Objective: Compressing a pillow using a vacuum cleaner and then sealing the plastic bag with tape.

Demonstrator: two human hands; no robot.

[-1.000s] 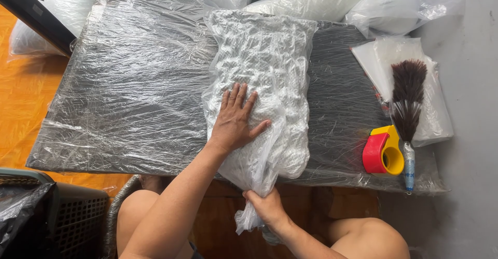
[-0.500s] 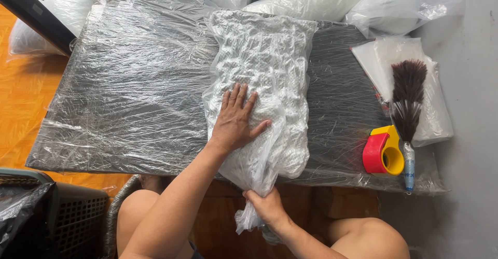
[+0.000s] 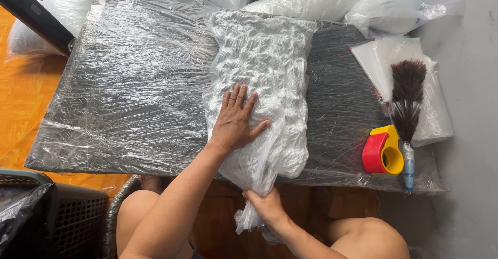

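Head view: left hand [image 3: 234, 121] flat on bagged pillow [image 3: 262, 77].

Left of the left hand [image 3: 234, 121], the plastic-wrapped board [image 3: 129, 88] lies bare. To the right, a tape dispenser [image 3: 383, 152] and feather duster [image 3: 407, 108] block; bagged pillows [image 3: 311, 2] crowd beyond.

Your left hand [image 3: 234, 121] lies flat, palm down, fingers spread, forearm extended forward. Your right hand [image 3: 265, 207] sits lower, closed in a fist, wrist bent.
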